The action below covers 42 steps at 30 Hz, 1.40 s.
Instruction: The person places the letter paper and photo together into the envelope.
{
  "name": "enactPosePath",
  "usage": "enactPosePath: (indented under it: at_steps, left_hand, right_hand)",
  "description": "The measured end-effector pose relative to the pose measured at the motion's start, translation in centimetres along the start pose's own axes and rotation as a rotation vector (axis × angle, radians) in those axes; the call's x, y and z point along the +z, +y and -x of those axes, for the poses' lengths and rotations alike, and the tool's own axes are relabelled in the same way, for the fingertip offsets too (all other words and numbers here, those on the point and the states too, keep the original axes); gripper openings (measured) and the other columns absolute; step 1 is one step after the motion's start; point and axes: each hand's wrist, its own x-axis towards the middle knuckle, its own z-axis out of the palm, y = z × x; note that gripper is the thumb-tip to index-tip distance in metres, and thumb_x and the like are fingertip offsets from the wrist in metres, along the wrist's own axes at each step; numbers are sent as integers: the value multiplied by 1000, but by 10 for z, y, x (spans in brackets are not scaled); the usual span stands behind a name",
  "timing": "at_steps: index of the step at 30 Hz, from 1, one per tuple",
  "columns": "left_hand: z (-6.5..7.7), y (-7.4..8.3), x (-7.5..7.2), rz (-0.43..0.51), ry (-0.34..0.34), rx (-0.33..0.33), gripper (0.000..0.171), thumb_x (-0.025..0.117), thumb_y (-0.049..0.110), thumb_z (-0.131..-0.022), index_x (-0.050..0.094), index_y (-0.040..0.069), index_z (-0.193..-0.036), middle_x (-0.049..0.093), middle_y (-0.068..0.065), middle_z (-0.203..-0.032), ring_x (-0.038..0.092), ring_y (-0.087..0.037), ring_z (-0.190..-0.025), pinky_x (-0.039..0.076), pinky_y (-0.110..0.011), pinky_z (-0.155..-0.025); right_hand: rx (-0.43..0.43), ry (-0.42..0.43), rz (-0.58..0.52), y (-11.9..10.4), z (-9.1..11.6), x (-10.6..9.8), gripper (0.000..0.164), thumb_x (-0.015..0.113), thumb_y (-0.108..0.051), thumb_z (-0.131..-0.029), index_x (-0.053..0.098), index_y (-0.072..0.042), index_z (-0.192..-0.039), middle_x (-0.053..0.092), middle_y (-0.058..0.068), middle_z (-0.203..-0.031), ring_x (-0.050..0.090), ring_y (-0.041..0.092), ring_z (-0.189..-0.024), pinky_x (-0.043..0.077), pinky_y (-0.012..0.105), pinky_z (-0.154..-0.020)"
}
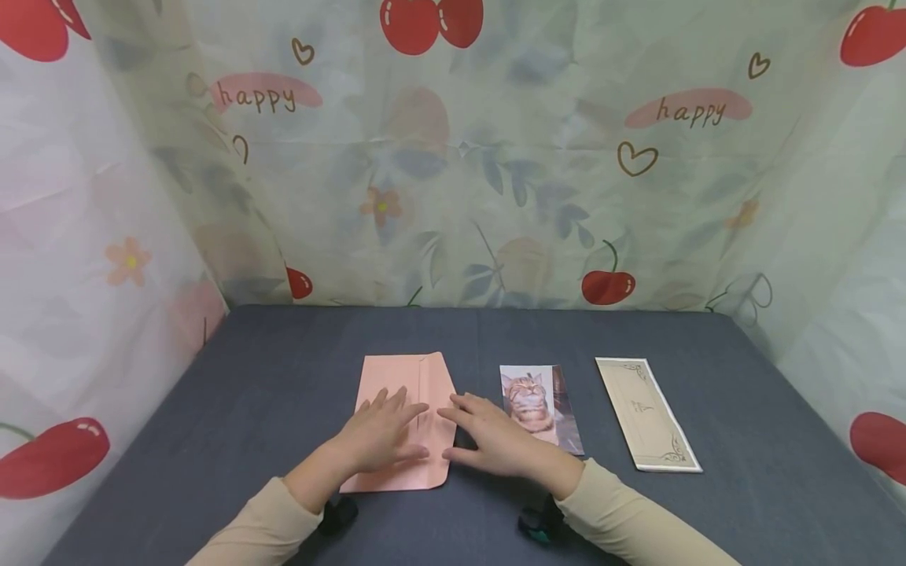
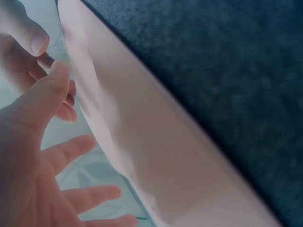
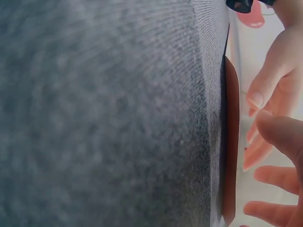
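Observation:
A pink envelope [image 1: 385, 373] lies on the dark tabletop, its flap on the right side unfolded. Above its middle is my left hand [image 1: 375, 432], fingers spread; whether they touch the paper I cannot tell. My right hand [image 1: 499, 436] hovers by the flap's right edge with loosely straight fingers, holding nothing. In the left wrist view the envelope [image 2: 165, 156] spreads below the left fingers [image 2: 71, 153]. From the right wrist, the raised flap edge [image 3: 231, 142] shows beside the right fingers [image 3: 272, 179]. My right hand and wrist partly cover a cat photo [image 1: 531, 397].
To the right of the photo lies a long beige card [image 1: 647, 413] with ornate dark corners. A grey-blue cloth [image 1: 283, 377] covers the table. Curtains [image 1: 453, 181] with cherries and flowers enclose the back and both sides.

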Motion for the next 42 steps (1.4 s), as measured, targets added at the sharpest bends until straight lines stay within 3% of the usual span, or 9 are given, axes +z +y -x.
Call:
enactPosePath:
  at_steps: [18, 24, 33, 42]
  left_hand:
    - [0, 0, 1, 2, -49, -59, 62, 64, 55, -79, 51, 24, -131, 37, -21, -146, 33, -54, -130, 33, -71, -92]
    - [1, 1, 1, -13, -96, -89, 68, 66, 58, -76, 50, 24, -132, 36, -22, -146, 35, -54, -128, 41, -64, -89]
    - [1, 0, 0, 2, -69, -70, 66, 66, 57, -76, 51, 23, -130, 36, -23, -145, 38, -55, -125, 43, -63, -87]
    - [-2, -6, 2, 41, -41, -52, 62, 67, 56, -76, 52, 22, -126, 36, -22, -147, 37, -54, -127, 39, -63, -94]
  right_hand:
    - [50, -126, 6, -4, -3, 2, 60, 63, -41, -86, 48, -11, -135, 40, 26, -143, 34, 48, -133, 31, 57, -106]
    - [51, -143, 17, -4, -4, 4, 60, 63, -43, -85, 49, -12, -135, 40, 26, -143, 35, 49, -132, 31, 56, -106]
    - [72, -175, 37, -8, -3, 2, 59, 62, -43, -86, 50, -11, -134, 40, 25, -143, 35, 49, -132, 32, 56, -105]
    - [95, -192, 52, -9, -3, 1, 59, 61, -45, -86, 49, -13, -134, 40, 22, -144, 34, 46, -133, 32, 57, -105]
